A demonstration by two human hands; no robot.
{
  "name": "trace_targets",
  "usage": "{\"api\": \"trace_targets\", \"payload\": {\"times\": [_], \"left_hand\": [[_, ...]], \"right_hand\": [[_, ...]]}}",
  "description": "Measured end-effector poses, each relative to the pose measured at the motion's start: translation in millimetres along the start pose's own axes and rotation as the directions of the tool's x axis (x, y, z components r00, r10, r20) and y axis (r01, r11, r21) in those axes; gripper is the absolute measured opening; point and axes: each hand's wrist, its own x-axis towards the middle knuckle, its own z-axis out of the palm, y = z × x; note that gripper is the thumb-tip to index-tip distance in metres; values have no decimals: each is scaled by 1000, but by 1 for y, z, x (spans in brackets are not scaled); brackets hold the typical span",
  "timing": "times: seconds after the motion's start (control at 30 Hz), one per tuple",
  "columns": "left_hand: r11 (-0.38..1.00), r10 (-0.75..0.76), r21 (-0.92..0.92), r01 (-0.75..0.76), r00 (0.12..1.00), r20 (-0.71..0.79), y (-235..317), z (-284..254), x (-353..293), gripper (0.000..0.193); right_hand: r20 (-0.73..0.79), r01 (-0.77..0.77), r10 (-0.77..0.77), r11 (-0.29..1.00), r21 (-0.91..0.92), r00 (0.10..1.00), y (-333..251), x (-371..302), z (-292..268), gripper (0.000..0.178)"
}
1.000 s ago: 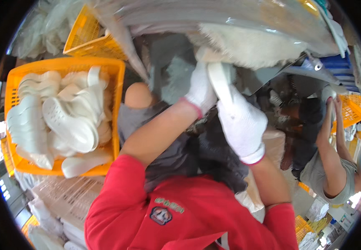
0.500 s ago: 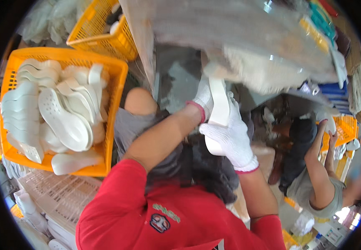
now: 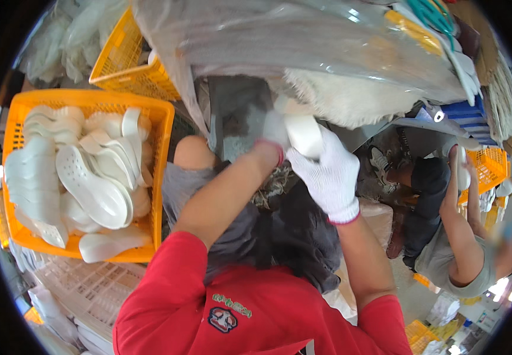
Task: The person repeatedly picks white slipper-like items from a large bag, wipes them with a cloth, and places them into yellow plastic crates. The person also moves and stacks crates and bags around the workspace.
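Observation:
A white shoe sole (image 3: 304, 136) is held up before me, its blunt thick end turned toward me. My right hand (image 3: 331, 174), in a white knitted glove with a pink cuff, is closed on the sole's right side. My left hand (image 3: 275, 129), gloved alike, is at the sole's left side, smeared by motion, and its fingers cannot be made out. The sole's far end is near a fluffy white cloth (image 3: 350, 100) hanging from the edge of a plastic-covered surface (image 3: 268, 41).
An orange crate (image 3: 167, 142) full of white soles stands at my left, a yellow crate (image 3: 132, 80) beyond it. Teal-handled scissors (image 3: 433, 15) lie at the far right. At the right, a co-worker (image 3: 460, 260) holds a white piece near another orange crate (image 3: 489, 168).
The sole has tipped from lengthwise to end-on, and my right hand has moved up along it. My left hand has shifted slightly left. The view has also shifted.

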Motion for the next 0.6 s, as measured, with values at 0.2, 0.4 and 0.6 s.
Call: {"api": "trace_targets", "payload": {"times": [0.2,0.4,0.6], "left_hand": [[979,-117,134,157,957,-265,-4,11,-33,69],[742,-634,-378,553,762,-129,27,14,-11,56],[904,-242,300,304,943,-228,39,-3,-31,38]], "right_hand": [[290,-92,89,996,-5,953,-49,42,-26,34],[291,93,-2,949,-300,957,-102,30,-48,58],[379,90,-47,991,-95,924,-38,-9,-53,34]]}}
